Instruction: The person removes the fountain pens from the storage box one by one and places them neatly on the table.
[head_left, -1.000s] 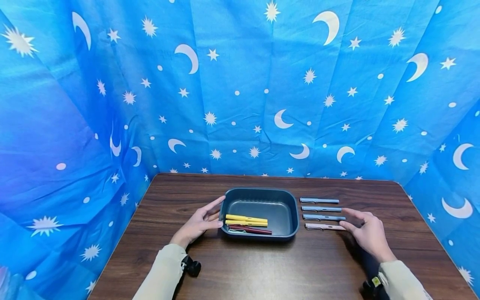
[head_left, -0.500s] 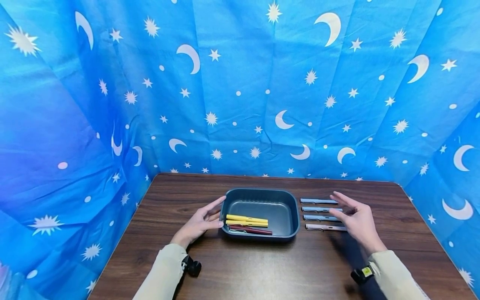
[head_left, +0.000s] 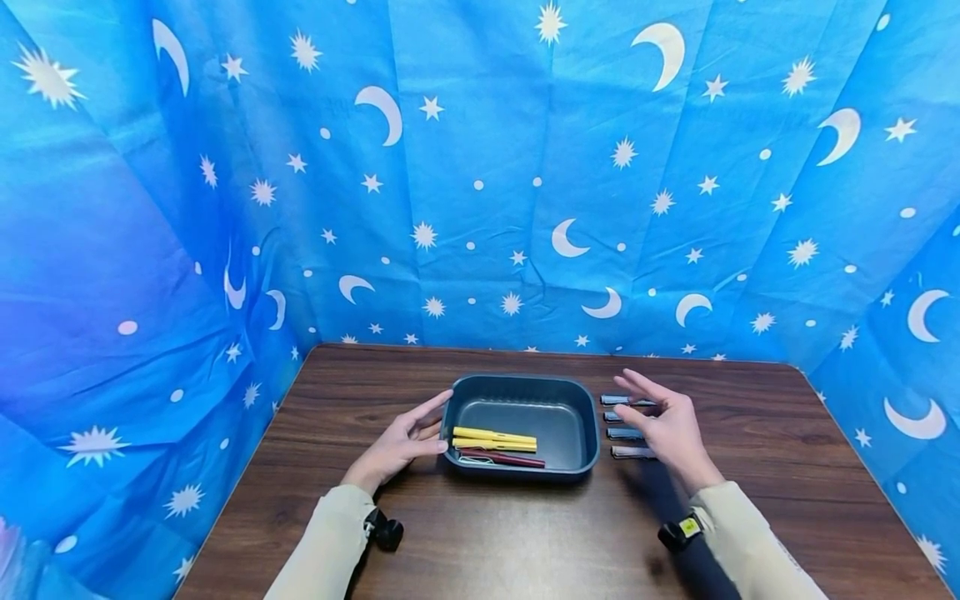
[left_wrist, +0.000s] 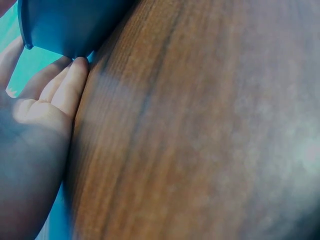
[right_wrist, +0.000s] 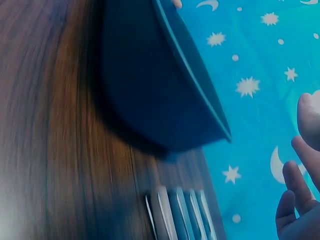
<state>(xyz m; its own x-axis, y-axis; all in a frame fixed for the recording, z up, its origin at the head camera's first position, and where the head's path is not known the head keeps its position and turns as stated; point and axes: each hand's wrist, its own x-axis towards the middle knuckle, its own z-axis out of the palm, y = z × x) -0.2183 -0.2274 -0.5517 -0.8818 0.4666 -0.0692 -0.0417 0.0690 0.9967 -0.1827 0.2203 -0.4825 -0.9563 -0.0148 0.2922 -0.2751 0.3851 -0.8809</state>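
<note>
A person's left hand (head_left: 393,450) rests relaxed fingers against the left side of a dark rectangular tray (head_left: 566,425) on a wooden tabletop (head_left: 525,533). Inside, along the near side, lie two yellow pens (head_left: 495,438) and a dark red pen (head_left: 513,459). Just right of the tray, three bluish pens (head_left: 625,434) and a pale pink pen (head_left: 628,452), nearest the person, form a column. Above them hovers the right hand (head_left: 670,429), fingers loosely spread, holding nothing.
</note>
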